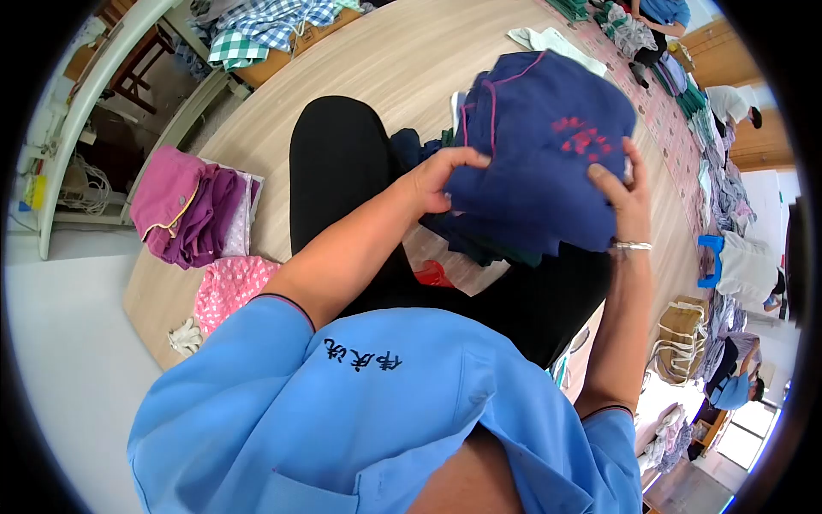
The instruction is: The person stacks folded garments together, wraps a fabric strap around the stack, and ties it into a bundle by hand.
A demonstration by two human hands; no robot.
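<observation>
A folded navy garment (539,180) with pink piping and a pink printed pattern is held up above my lap. My left hand (441,178) grips its near left edge, thumb on top. At the right edge, my right hand (627,193) has its thumb over the cloth, and some fingers are hidden behind it. Under and beside the navy garment lie more dark folded clothes (467,244), mostly covered. A white cloth (556,47) shows past its far edge.
On the wooden floor at left stand a stack of folded purple garments (184,210), a pink patterned cloth (231,287) and a white glove (185,337). Checked cloths (274,26) lie at the upper left. Several people and clothes piles are at right, near a blue stool (710,259).
</observation>
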